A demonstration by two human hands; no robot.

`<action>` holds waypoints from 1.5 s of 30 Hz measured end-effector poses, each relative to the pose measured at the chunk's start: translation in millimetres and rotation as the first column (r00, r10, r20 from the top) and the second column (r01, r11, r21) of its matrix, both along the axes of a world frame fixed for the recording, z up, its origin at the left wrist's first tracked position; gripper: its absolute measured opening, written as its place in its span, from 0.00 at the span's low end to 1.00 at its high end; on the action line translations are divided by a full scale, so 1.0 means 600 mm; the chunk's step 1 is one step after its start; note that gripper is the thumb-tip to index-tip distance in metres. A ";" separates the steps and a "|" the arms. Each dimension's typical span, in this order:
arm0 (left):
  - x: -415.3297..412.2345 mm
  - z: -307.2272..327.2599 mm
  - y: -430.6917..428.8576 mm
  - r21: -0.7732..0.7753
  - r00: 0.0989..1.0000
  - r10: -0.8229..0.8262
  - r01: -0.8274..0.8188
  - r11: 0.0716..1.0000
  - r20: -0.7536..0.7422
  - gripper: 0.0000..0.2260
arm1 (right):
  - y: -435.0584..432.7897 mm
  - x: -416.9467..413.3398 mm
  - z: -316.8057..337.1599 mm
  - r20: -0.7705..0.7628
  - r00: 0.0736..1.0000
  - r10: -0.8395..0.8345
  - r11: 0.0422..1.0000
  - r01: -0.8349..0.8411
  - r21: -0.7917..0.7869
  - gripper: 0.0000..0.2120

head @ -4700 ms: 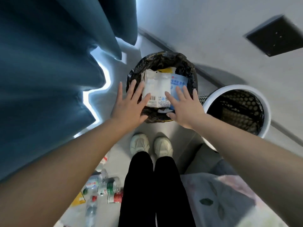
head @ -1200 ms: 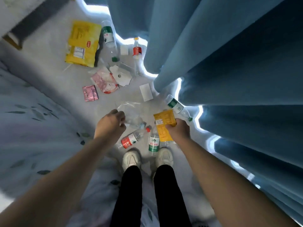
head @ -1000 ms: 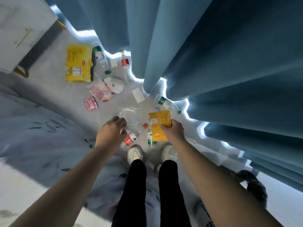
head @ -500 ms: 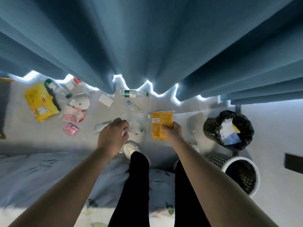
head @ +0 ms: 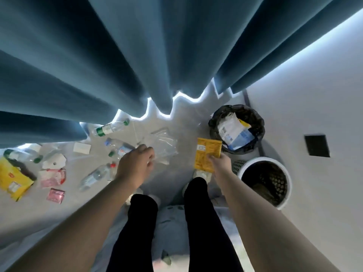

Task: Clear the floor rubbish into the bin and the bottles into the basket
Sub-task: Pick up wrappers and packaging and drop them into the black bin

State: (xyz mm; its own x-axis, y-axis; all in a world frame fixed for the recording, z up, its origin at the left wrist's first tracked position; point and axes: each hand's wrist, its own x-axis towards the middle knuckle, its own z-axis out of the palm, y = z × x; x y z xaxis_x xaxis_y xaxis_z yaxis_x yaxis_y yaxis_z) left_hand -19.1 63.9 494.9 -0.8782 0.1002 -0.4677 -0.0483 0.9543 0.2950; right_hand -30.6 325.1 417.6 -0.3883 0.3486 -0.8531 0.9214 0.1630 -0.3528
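My left hand (head: 135,163) grips a crumpled clear plastic wrapper (head: 163,144) above the floor. My right hand (head: 220,163) pinches an orange-yellow packet (head: 207,154) by its lower edge, just left of the black-lined bin (head: 216,122), which holds white and blue packaging. The white mesh basket (head: 284,173) stands to the right of my right forearm. Several plastic bottles lie on the floor at the left, among them a green-capped bottle (head: 110,127) by the curtain and a red-capped bottle (head: 96,176).
Blue curtains (head: 137,55) hang over the far floor. A yellow bag (head: 13,179), pink wrappers (head: 56,195) and white paper scraps (head: 82,148) lie at the left. A pale wall with a dark square vent (head: 317,146) stands at the right. A patterned cover lies under my legs.
I have turned right from the litter pile with both pieces in hand; the bin and basket now sit closer at the right, and the yellow packet has neared the bin.
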 end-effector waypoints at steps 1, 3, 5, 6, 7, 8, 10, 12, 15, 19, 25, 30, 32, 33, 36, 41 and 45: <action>-0.009 -0.008 0.037 -0.007 0.999 -0.023 0.024 1.000 0.023 0.07 | 0.040 -0.009 0.000 0.013 0.999 -0.049 0.999 0.049 -0.011 0.05; -0.034 -0.031 0.116 -0.002 0.995 -0.084 0.084 0.996 0.057 0.07 | 0.117 -0.031 0.006 0.034 0.992 -0.118 0.993 0.119 -0.017 0.05; -0.062 -0.062 0.193 0.008 0.984 -0.159 0.159 0.987 0.081 0.06 | 0.193 -0.046 -0.011 0.028 0.989 -0.142 0.990 0.143 -0.001 0.04; -0.078 -0.080 0.230 0.012 0.975 -0.205 0.204 0.979 0.089 0.05 | 0.226 -0.053 -0.023 0.024 0.988 -0.151 0.989 0.150 0.010 0.04; -0.096 -0.095 0.266 0.011 0.963 -0.253 0.253 0.967 0.098 0.04 | 0.257 -0.057 -0.041 0.019 0.987 -0.163 0.986 0.162 0.026 0.04; -0.114 -0.112 0.301 0.009 0.950 -0.294 0.294 0.956 0.106 0.03 | 0.285 -0.060 -0.062 0.013 0.985 -0.169 0.984 0.169 0.054 0.05; -0.151 -0.149 0.361 0.007 0.929 -0.358 0.359 0.933 0.093 0.03 | 0.327 -0.069 -0.104 0.013 0.982 -0.186 0.978 0.184 0.100 0.06; -0.187 -0.189 0.414 -0.018 0.908 -0.412 0.414 0.910 0.076 0.03 | 0.356 -0.080 -0.148 0.004 0.982 -0.188 0.976 0.186 0.111 0.07; -0.233 -0.262 0.484 -0.109 0.863 -0.500 0.505 0.856 0.071 0.05 | 0.378 -0.102 -0.210 -0.009 0.984 -0.177 0.977 0.177 0.116 0.04; -0.272 -0.389 0.552 -0.226 0.755 -0.651 0.650 0.725 0.084 0.07 | 0.390 -0.126 -0.312 -0.037 0.994 -0.106 0.982 0.110 0.155 0.03; -0.286 -0.543 0.578 -0.317 0.651 -0.740 0.747 0.585 0.167 0.14 | 0.364 -0.152 -0.448 -0.013 0.999 -0.032 0.974 0.034 0.225 0.05; -0.274 -0.538 0.549 -0.318 0.530 -0.830 0.828 0.462 0.173 0.17 | 0.338 -0.148 -0.433 -0.025 0.993 0.111 0.950 -0.099 0.297 0.25; -0.274 -0.521 0.540 -0.325 0.483 -0.858 0.851 0.412 0.176 0.20 | 0.330 -0.137 -0.407 -0.045 0.945 0.325 0.890 -0.289 0.352 0.36; -0.275 -0.517 0.538 -0.333 0.468 -0.858 0.860 0.387 0.211 0.23 | 0.329 -0.133 -0.399 -0.024 0.893 0.449 0.839 -0.413 0.355 0.39; -0.284 -0.528 0.540 -0.362 0.430 -0.840 0.880 0.308 0.331 0.27 | 0.334 -0.134 -0.409 0.082 0.708 0.702 0.659 -0.688 0.303 0.42; -0.295 -0.599 0.561 -0.375 0.344 -0.828 0.910 0.178 0.442 0.29 | 0.336 -0.158 -0.494 0.228 0.632 0.740 0.620 -0.773 0.132 0.38; -0.302 -0.617 0.567 -0.356 0.311 -0.827 0.923 0.146 0.467 0.29 | 0.331 -0.160 -0.519 0.249 0.626 0.739 0.618 -0.777 0.119 0.34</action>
State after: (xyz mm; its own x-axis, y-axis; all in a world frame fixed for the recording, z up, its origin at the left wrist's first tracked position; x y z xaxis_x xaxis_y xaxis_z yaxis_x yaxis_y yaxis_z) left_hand -200.3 403.8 124.7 -0.2870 0.4877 -0.8245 0.9325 0.3392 -0.1240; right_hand -126.7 524.0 106.3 -0.4574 0.1570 -0.8753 0.4734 0.8762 -0.0903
